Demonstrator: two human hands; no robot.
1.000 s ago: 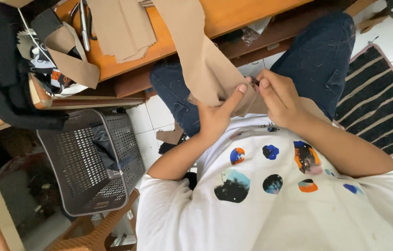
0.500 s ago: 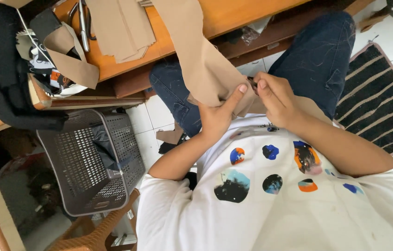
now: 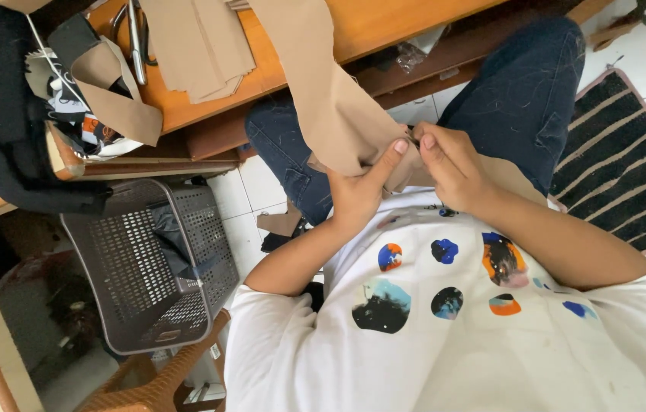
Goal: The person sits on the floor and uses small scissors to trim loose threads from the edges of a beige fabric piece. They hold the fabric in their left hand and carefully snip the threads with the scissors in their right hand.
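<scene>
I am looking down my white shirt (image 3: 445, 343) with its coloured blotches, and close above it both my hands are working a tan cloth strip (image 3: 330, 99). My left hand (image 3: 361, 191) is gripping the strip's lower end, thumb stretched up along the fold, its grip closed on the cloth. My right hand (image 3: 452, 164) is pinching the same end just beside it, fingertips pressed together on the edge; something small may be between them, but I cannot tell what. The two hands are touching at the thumbs, over my lap in dark jeans (image 3: 536, 99).

From my grip the strip is rising up and over the edge of the wooden bench (image 3: 368, 27). Farther along the bench are lying a stack of tan cloth pieces (image 3: 201, 46) and scissors (image 3: 136, 42). Down on the tiled floor to my left is standing a grey plastic basket (image 3: 147, 267), and a striped mat (image 3: 628, 168) is lying to my right.
</scene>
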